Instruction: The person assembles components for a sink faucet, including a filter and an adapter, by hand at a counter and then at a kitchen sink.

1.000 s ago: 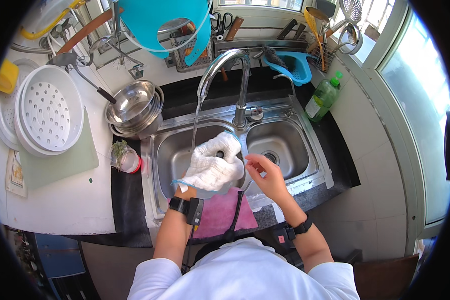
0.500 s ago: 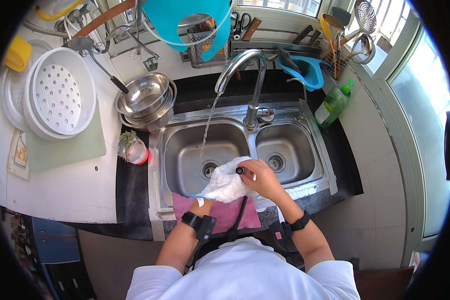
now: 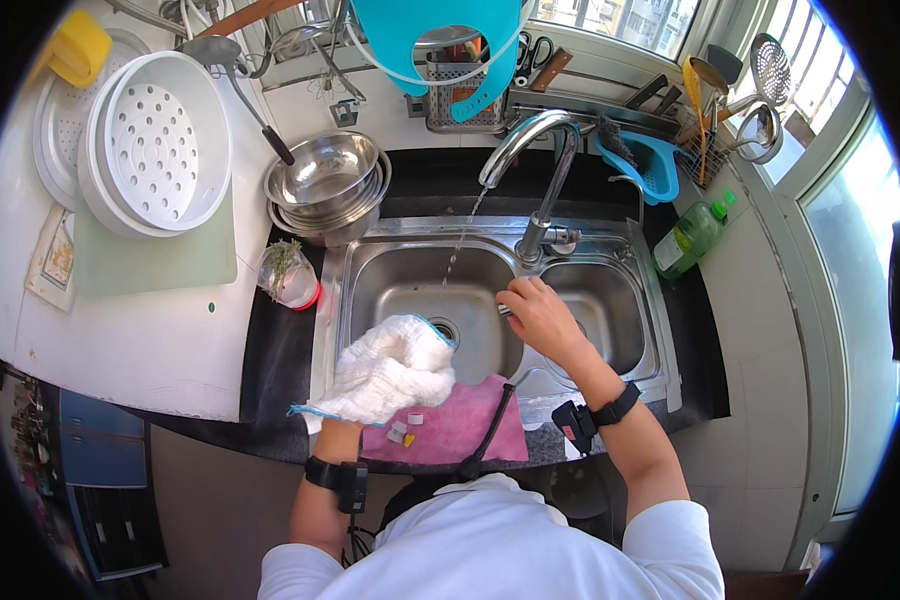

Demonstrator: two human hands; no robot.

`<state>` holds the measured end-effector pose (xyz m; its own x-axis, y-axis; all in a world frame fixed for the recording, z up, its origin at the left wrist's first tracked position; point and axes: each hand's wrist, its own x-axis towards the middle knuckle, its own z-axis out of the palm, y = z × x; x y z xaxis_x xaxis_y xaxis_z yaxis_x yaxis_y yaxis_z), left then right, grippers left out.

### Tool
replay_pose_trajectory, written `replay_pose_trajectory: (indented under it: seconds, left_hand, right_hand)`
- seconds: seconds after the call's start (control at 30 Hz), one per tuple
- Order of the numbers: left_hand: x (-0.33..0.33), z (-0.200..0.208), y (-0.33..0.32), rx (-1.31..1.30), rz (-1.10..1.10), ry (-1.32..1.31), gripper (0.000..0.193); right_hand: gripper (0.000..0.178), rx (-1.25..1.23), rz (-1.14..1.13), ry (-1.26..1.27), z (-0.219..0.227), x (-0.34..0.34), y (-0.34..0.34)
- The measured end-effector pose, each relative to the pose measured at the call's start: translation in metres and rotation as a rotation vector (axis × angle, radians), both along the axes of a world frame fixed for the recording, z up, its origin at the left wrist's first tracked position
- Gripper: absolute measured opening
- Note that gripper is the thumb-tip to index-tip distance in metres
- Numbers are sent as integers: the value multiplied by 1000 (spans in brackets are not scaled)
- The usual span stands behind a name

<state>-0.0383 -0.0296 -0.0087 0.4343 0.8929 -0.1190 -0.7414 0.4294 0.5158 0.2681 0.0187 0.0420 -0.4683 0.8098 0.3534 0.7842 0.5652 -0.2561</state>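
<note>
Over the double sink [image 3: 370,300]: cloth and small part by the running faucet [image 3: 530,170].
Left hand, hidden, bunches white towel [image 3: 390,370] at sink's front-left; right hand [image 3: 542,315] pinches a small dark object right of the stream, nearer it.

Fluffy white terry cloth [image 3: 388,372], shiny steel sink [image 3: 410,290], glossy metal bowls [image 3: 328,185]

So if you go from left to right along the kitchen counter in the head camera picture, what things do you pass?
White steamer tray → steel bowls → white cloth held by the left hand → faucet → right hand → green bottle.
</note>
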Motion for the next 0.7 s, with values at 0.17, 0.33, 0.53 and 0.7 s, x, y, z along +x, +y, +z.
replay_pose_trajectory:
  seconds: [0.17,0.33,0.53,0.7]
  left_hand:
    - [-54,5,-8,6,195,188,28]
    - [-98,7,-30,222,339,971,28]
    - [-122,-31,-60,550,51,2195,44]
    - [-98,-8,-56,394,-279,2237,55]
  right_hand:
    - [28,32,-26,8,1,7,-4]
    - [25,-291,-173,235,-21,32,-32]
    - [29,-450,-270,269,-86,90,-123]
    - [30,-379,-340,133,-97,95,-159]
